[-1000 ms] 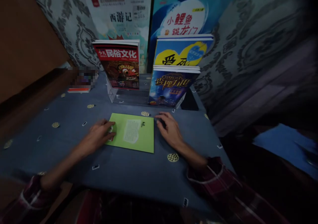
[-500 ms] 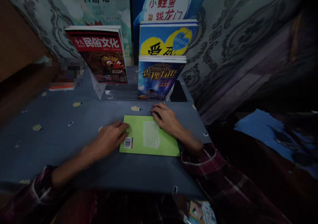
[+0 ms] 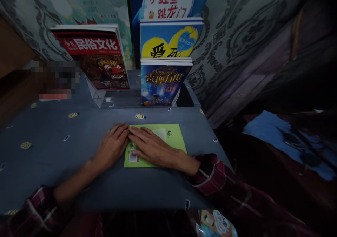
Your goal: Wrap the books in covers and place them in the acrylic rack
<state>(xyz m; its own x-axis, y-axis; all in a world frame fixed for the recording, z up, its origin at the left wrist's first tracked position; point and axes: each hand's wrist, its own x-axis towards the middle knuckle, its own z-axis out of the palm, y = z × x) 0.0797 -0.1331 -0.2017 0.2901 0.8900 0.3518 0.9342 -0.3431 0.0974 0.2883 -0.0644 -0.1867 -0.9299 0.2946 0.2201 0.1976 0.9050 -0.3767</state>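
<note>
A light green book point(image 3: 172, 149) lies flat on the cloth-covered table, with a barcode and a pale text patch on its upward side. My right hand point(image 3: 151, 146) rests across the book's left half, palm down, fingers stretched out and partly covering the text patch. Along the book's left edge, my left hand point(image 3: 114, 143) lies with its fingers extended. The fingertips of both hands meet near the far left corner of the book. Neither hand grips anything that shows.
Behind the book, a clear acrylic stand point(image 3: 116, 100) bears a red-topped book point(image 3: 101, 63) and a blue book point(image 3: 162, 84). A dark flat object point(image 3: 185, 96) lies right of it. Posters point(image 3: 168, 0) cover the back wall. Blue cloth point(image 3: 268, 128) lies at the right.
My right hand has moved left across the book, from its far edge to its left edge, beside my left hand. The view has shifted slightly.
</note>
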